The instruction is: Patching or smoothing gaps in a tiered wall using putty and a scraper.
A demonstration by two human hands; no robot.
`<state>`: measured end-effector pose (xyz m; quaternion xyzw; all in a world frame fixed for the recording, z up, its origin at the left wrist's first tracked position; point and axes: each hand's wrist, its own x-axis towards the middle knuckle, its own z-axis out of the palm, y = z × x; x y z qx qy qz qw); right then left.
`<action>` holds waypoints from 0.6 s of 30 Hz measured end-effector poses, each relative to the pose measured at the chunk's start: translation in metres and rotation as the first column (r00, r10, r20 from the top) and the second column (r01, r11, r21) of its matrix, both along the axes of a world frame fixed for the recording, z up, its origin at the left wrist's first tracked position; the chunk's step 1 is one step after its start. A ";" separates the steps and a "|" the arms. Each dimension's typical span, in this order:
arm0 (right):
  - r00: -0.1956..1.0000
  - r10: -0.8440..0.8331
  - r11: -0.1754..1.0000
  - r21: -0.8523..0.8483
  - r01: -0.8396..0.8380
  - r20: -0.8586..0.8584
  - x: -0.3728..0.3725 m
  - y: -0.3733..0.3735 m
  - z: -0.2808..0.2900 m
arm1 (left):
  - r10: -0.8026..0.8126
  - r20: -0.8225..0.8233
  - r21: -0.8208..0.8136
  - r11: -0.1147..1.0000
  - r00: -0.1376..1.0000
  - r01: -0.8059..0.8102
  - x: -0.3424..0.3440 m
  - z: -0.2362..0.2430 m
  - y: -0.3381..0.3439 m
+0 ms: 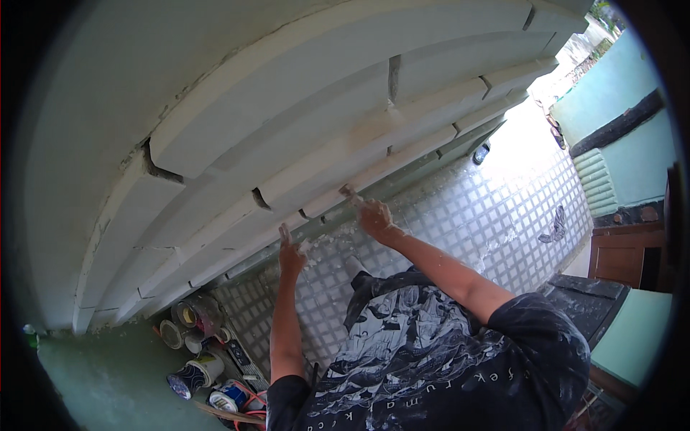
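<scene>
My right hand (379,221), smeared with white paste, is closed around a small scraper (348,191). The scraper's blade meets the lower edge of a white wall built in stepped horizontal bands (287,172). Lower down and to the left, my left hand (291,257) has its fingers stretched up against or very near the bottom band. White paste clings to the side of this hand. Dark slots (261,199) cut across the bands at intervals, and a damp brownish patch (377,129) marks one band above the scraper.
Patterned floor tiles (460,223) carry white crumbs. Buckets (208,366) and other containers crowd the lower left. A dark crumpled cloth (555,224) and a dark shoe (481,153) lie to the right. A brown wooden cabinet (625,258) stands at the far right.
</scene>
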<state>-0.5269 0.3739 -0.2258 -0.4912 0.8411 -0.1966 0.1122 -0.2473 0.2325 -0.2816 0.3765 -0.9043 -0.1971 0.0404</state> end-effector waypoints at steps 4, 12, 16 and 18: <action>0.995 0.077 0.995 -0.060 -0.074 0.060 -0.004 -0.004 -0.012 | 0.086 -0.059 0.063 0.995 0.995 -0.082 -0.001 -0.007 -0.002; 1.000 -0.006 0.992 -0.123 0.005 -0.010 -0.039 0.013 0.004 | 0.194 0.007 0.151 0.970 0.981 -0.193 -0.011 -0.004 0.007; 0.999 0.029 0.999 0.037 -0.031 0.039 -0.062 0.026 0.044 | 0.105 0.015 0.013 0.994 0.994 -0.105 -0.001 -0.002 0.010; 0.994 -0.069 0.997 0.035 0.067 0.083 -0.086 0.035 0.050 | 0.097 -0.026 0.002 0.995 0.995 -0.097 -0.007 0.003 0.010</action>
